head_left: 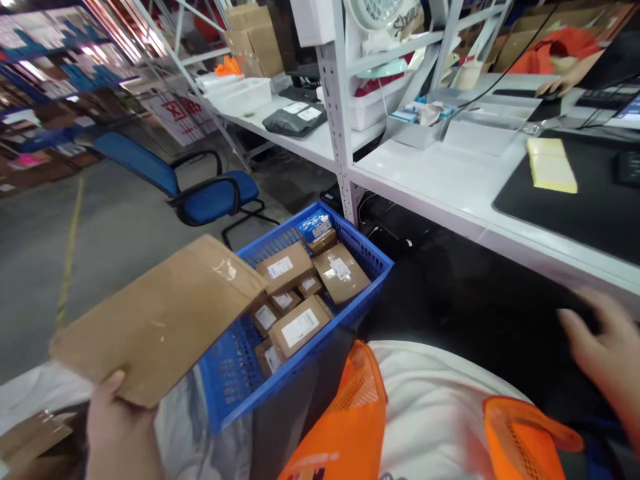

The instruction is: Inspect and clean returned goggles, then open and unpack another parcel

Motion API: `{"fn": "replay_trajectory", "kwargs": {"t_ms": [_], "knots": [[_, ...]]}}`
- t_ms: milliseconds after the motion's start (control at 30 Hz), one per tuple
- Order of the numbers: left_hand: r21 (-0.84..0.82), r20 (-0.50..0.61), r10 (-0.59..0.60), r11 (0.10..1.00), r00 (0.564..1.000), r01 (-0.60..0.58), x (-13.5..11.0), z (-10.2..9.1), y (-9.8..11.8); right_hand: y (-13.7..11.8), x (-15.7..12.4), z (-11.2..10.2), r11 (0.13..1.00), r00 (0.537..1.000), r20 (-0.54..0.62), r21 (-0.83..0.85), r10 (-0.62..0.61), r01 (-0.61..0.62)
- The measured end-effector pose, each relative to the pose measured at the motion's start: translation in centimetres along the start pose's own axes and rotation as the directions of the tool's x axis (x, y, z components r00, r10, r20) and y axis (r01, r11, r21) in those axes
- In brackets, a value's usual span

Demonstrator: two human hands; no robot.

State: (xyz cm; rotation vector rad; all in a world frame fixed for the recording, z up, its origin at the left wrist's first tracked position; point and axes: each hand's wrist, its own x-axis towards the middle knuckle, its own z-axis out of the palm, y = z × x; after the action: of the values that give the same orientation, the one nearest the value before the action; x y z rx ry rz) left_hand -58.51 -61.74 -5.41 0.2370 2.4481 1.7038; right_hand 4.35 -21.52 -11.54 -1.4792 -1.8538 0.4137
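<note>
My left hand (123, 417) is closed on the near edge of a flat brown cardboard mailer (165, 320), with the thumb on its upper face. The mailer is tilted and overlaps the left side of a blue plastic basket (233, 373). Inside the basket lie several small brown boxes with white labels, among them a larger labelled box (300, 327), a taped brown parcel (341, 273) and a blue-and-white packet (315, 225). My right hand (603, 350), blurred, is at the far right by the edge of the white table (435, 193). Its thumb and fingers are apart, and no object shows in them.
A blue chair (215, 197) stands beyond the basket. An upright metal post (336, 113) rises at the table's corner. On the table are a yellow note pad (550, 165) and a dark mat (590, 207). Another person's hand (560, 83) rests at the back right.
</note>
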Motion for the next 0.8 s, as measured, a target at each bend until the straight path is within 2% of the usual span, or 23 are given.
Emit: {"fn": "replay_trajectory", "kwargs": {"t_ms": [33,100,167,233,300,333,367,400,433,467,500,533,567,600,633,667,700,733,800], "knots": [[-0.095,0.018,0.017,0.995,1.000,-0.015,-0.7,2.2,1.1,-1.4,-0.5,2.2,0.990,0.993,0.117,0.136,0.012,-0.028],[-0.292,0.062,0.048,0.956,0.997,-0.028,-1.8,7.4,2.3,-5.1,-1.7,6.0,0.906,0.936,0.351,0.392,0.013,-0.159],[-0.400,0.241,0.008,0.912,0.971,0.092,-2.9,13.0,2.3,-9.0,-2.7,8.6,0.766,0.853,0.523,0.551,-0.008,-0.331],[-0.400,0.327,-0.031,0.901,0.944,0.169,-4.6,18.2,1.4,-11.6,-2.8,9.9,0.586,0.767,0.641,0.614,0.020,-0.529],[-0.363,0.445,-0.063,0.899,0.893,0.244,-7.1,22.5,0.1,-12.0,-2.5,10.2,0.372,0.602,0.797,0.547,0.043,-0.750],[-0.345,0.528,-0.054,0.899,0.848,0.272,-8.5,24.1,-0.3,-11.4,-2.4,10.1,0.276,0.504,0.863,0.476,0.034,-0.835],[-0.340,0.640,0.026,0.906,0.768,0.252,-10.0,25.4,-0.6,-10.3,-2.4,9.8,0.204,0.425,0.905,0.412,0.023,-0.888],[-0.361,0.718,0.157,0.917,0.678,0.169,-11.3,26.4,-0.6,-9.0,-2.6,9.6,0.156,0.395,0.918,0.385,0.036,-0.910],[-0.405,0.762,0.317,0.913,0.565,0.035,-12.4,27.2,-0.3,-7.4,-2.9,9.3,0.130,0.414,0.907,0.402,0.078,-0.906],[-0.468,0.776,0.474,0.875,0.416,-0.123,-13.4,27.8,0.3,-5.8,-3.4,9.0,0.123,0.473,0.867,0.458,0.154,-0.880],[-0.533,0.763,0.596,0.799,0.251,-0.277,-14.1,28.3,1.0,-4.3,-3.9,8.6,0.129,0.537,0.808,0.522,0.242,-0.843],[-0.590,0.738,0.669,0.703,0.089,-0.396,-14.5,28.7,1.7,-3.1,-4.3,8.3,0.147,0.591,0.740,0.578,0.322,-0.803],[-0.635,0.711,0.702,0.611,-0.047,-0.472,-14.8,29.0,2.4,-2.2,-4.7,7.9,0.168,0.632,0.670,0.623,0.389,-0.764],[-0.668,0.687,0.712,0.541,-0.143,-0.511,-14.9,29.4,2.8,-1.6,-4.9,7.5,0.187,0.657,0.611,0.654,0.441,-0.733],[-0.684,0.674,0.713,0.506,-0.192,-0.526,-14.9,29.8,2.9,-1.3,-5.0,7.0,0.205,0.678,0.553,0.682,0.485,-0.702],[-0.684,0.675,0.714,0.511,-0.187,-0.521,-14.7,30.3,2.7,-1.3,-5.1,6.5,0.223,0.698,0.484,0.714,0.528,-0.663],[-0.667,0.689,0.713,0.557,-0.127,-0.494,-14.5,30.9,2.1,-1.5,-5.0,5.9,0.239,0.716,0.412,0.749,0.564,-0.618],[-0.630,0.720,0.693,0.641,-0.022,-0.438,-14.2,31.5,1.3,-1.9,-4.9,5.3,0.254,0.731,0.353,0.776,0.584,-0.578],[-0.501,0.804,0.544,0.837,0.241,-0.220,-13.5,32.9,-0.7,-2.7,-5.0,4.0,0.281,0.759,0.290,0.804,0.583,-0.524]]}}
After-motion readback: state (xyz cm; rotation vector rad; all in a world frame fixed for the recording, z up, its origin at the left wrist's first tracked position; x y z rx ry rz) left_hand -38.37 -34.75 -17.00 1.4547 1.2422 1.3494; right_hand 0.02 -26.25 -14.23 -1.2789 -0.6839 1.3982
